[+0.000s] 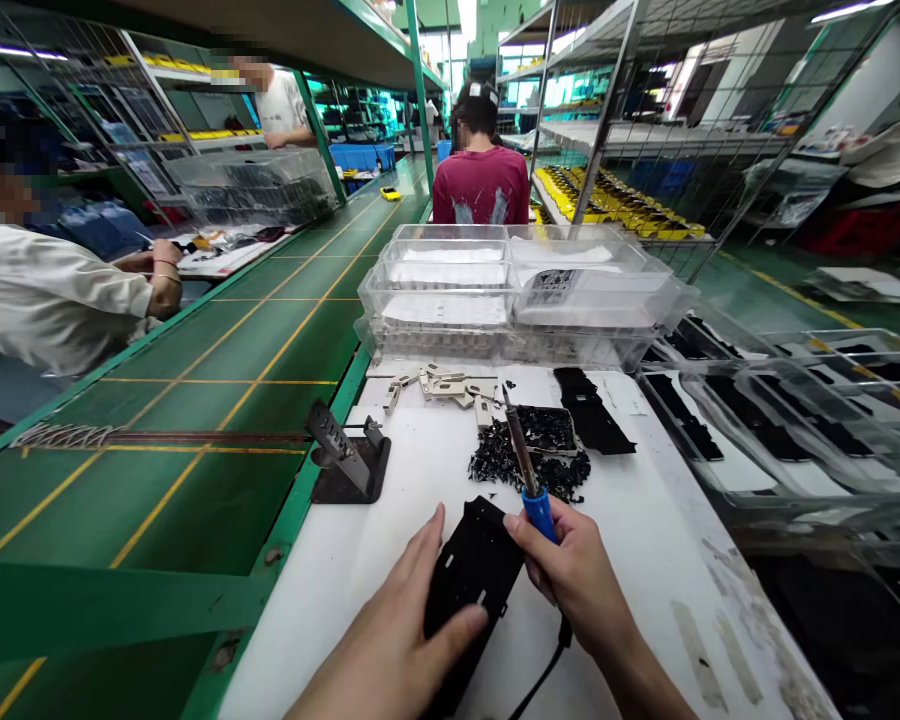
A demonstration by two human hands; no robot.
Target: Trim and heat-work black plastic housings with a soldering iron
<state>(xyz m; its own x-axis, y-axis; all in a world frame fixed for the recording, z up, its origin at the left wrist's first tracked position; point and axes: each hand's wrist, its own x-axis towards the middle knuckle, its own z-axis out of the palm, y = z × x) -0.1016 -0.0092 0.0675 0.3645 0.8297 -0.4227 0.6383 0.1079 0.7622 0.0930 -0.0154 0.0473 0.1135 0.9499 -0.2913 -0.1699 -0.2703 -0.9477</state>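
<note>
My right hand [570, 565] is wrapped around the blue handle of a soldering iron [538, 512], its metal tip pointing up and away from me. My right thumb comes close to the top corner of a flat black plastic panel [474, 560] with small slots. Along the panel's left side lies my left hand [401, 610], its thumb across the face, holding it. Just beyond is a heap of small black pieces [495, 455] around a dark rectangular block [547, 428]. Another black panel [592, 412] rests to the right of the heap.
Several pale metal brackets [450, 385] lie behind the heap. At left stands a black iron stand [351, 455]. Stacked clear trays [510, 290] fill the table's far end; more trays [750, 420] hold black panels at right. A green conveyor [217, 370] runs alongside. Other people sit nearby.
</note>
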